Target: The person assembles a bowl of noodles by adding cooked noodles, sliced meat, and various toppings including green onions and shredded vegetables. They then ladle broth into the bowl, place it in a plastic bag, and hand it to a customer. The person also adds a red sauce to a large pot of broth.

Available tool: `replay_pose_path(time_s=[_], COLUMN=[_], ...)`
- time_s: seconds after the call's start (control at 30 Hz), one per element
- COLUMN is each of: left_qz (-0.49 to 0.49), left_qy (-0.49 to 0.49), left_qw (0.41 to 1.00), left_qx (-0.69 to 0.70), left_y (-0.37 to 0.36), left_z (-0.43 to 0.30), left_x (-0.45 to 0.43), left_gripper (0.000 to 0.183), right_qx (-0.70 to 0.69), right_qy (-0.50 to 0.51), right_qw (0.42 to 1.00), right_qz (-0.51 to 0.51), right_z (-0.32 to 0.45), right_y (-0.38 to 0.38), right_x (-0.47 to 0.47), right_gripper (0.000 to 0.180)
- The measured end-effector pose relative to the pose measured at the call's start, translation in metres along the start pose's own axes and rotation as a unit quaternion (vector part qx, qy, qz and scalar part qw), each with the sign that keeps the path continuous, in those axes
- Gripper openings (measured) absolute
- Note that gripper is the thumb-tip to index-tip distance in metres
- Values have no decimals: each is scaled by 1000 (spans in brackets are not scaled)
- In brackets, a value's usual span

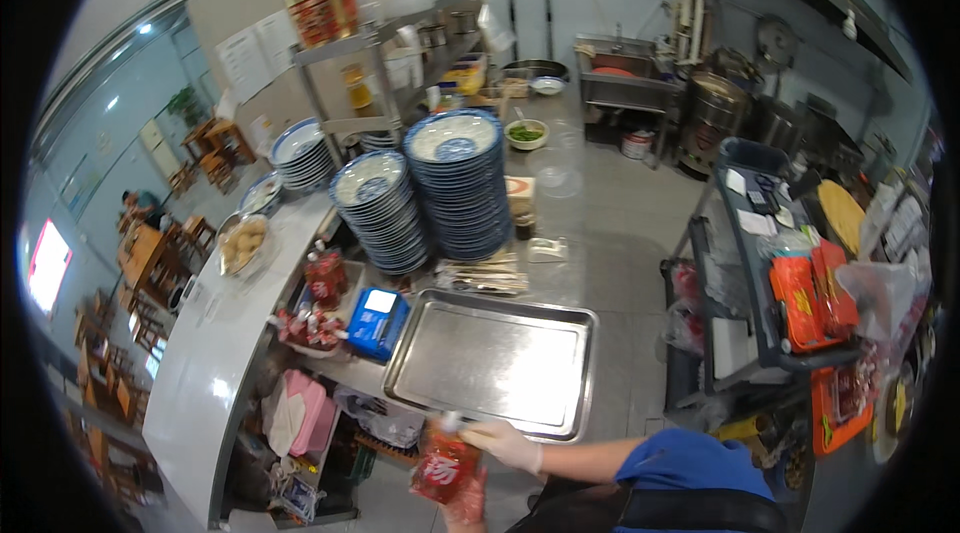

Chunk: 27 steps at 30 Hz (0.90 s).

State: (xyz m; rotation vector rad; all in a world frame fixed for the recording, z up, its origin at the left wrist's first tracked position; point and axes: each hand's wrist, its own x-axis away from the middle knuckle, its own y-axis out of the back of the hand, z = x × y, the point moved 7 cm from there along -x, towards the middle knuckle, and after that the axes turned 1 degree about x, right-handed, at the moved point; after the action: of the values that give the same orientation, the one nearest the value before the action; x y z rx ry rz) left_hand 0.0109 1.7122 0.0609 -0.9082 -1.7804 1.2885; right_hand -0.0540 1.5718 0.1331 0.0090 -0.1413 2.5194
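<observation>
My right hand point(501, 444), in a thin translucent glove, pinches the upper part of a red spouted pouch point(439, 467) by its white cap. Around the lower side of the same pouch is my left hand point(466, 501), partly hidden by it and blurred. The pouch bears large white writing. Just beyond the hands, a shallow stainless steel tray point(491, 360) lies on the counter. Left of the tray stands a blue box point(377, 324), beside a bin with more red pouches point(311, 326).
Tall stacks of blue-rimmed plates point(457, 188) stand behind the tray, with wrapped chopsticks point(484, 274) between. A white ledge point(217, 330) runs along the left. At right is a dark utility cart point(757, 293) loaded with orange packages. A person sits far left in the dining area.
</observation>
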Motion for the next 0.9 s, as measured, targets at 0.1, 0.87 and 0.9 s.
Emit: replay_pose_path(time_s=[0.1,0.87,0.9], left_qz=[-135,93,87], left_qy=[71,263,267], left_qw=[975,913,912], left_qx=[-161,-298,-301], left_y=[45,-258,-265], left_z=[61,605,610], left_x=[53,-229,-248], left_gripper=[100,41,42], right_qx=[-107,-538,-519], right_qy=[-168,35,22], right_qw=[976,823,840], right_qz=[-83,-179,-158], right_z=[-67,68,73], right_y=[63,654,674], right_x=[96,211,199], right_gripper=[42,50,51])
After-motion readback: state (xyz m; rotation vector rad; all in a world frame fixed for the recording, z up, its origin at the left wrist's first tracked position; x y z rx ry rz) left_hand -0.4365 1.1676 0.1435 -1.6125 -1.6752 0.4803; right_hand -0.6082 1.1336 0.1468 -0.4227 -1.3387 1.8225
